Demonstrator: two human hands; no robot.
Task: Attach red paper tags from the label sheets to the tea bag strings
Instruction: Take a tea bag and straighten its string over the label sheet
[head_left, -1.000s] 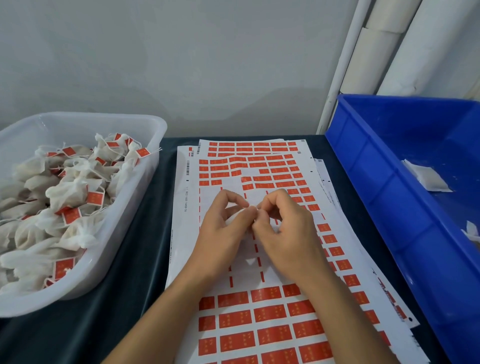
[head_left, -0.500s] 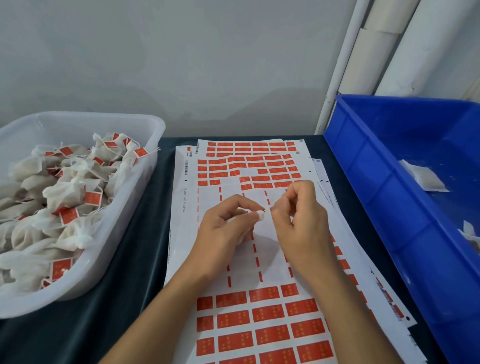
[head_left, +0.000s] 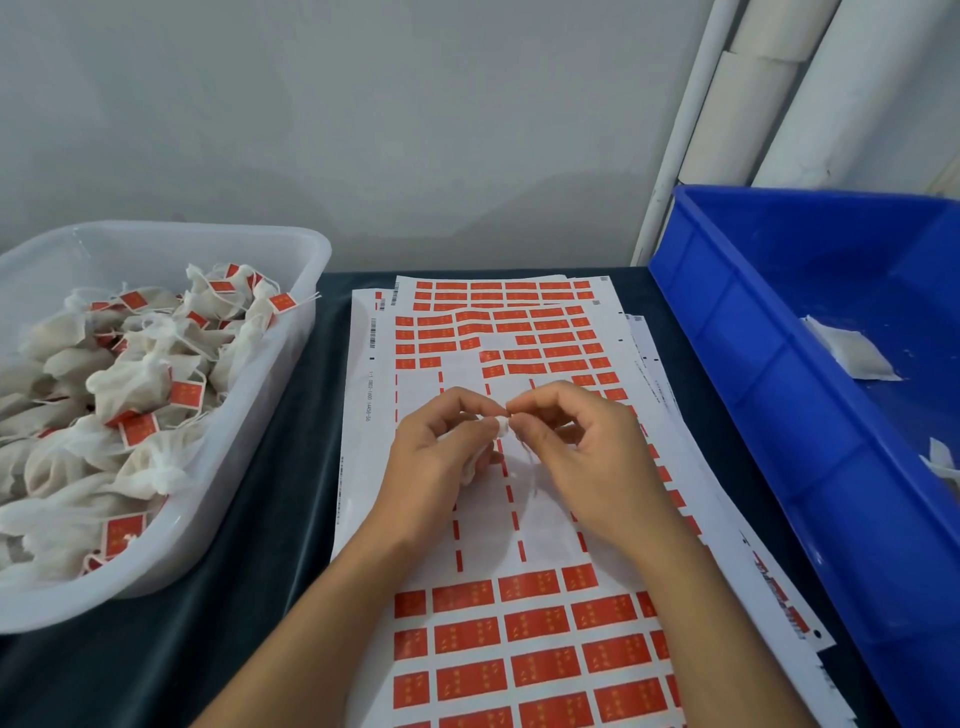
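red tags (head_left: 540, 629) fill the label sheets (head_left: 363, 395) on the dark bench (head_left: 260, 519), too many to count, with bare rows in the middle. at least three sheets lie stacked; the lower ones only peek out. you have two tubs: a clear tub (head_left: 244, 467) on the left, heaped with tagged tea bags (head_left: 135, 384), and a blue bin (head_left: 727, 374) on the right with two loose white bags (head_left: 852, 353) showing, one cut off at the edge. your left hand (head_left: 441, 462) curls round a small white tea bag (head_left: 501, 425). your right hand (head_left: 587, 457) pinches its thin string (head_left: 527, 457) with thumb and first finger, fingers touching the bag's top. the string is faint and hard to see.
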